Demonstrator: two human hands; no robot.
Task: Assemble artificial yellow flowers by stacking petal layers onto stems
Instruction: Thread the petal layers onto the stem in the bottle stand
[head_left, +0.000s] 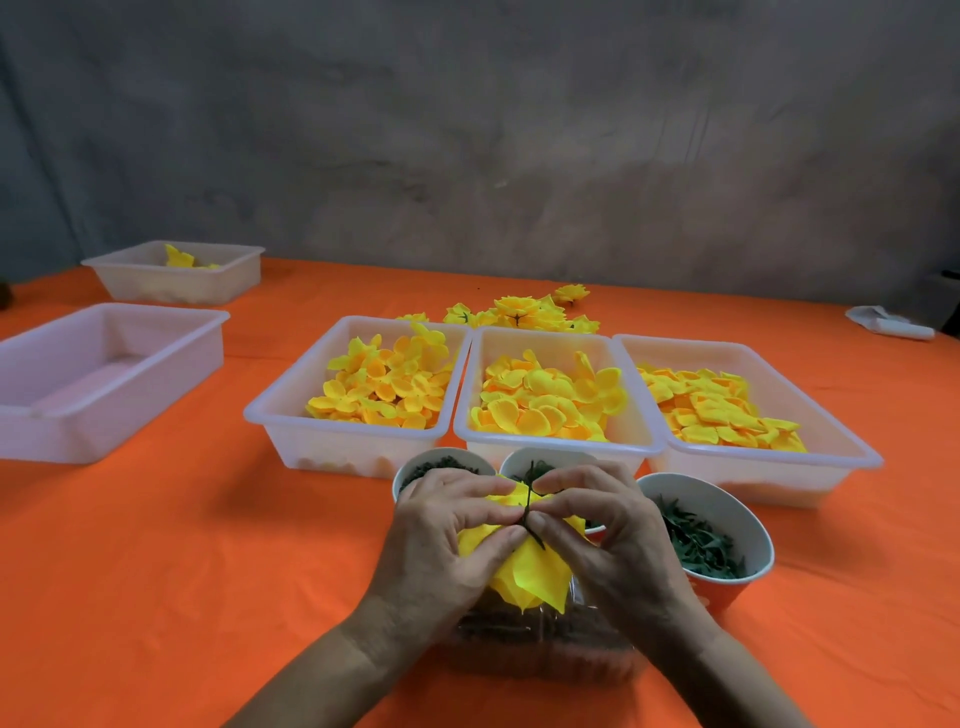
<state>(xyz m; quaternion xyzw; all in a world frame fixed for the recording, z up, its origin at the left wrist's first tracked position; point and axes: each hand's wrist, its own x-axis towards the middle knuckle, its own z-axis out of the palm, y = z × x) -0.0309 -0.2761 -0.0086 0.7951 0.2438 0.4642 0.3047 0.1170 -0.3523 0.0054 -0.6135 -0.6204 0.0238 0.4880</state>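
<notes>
Head view: left hand (447, 540) and right hand (608, 535) pinch yellow flower (530, 577).

Our hands (447, 540) cover most of the flower (530, 571) and the clear box (545, 644) at six o'clock. At nine o'clock, the frame edge cuts an empty tray (104, 384).

Orange tablecloth (208, 545). 3 translucent white trays (358, 447) hold yellow-orange petals (384, 384). Dark green stem (529, 506) against yellow petal layers (535, 577).
</notes>
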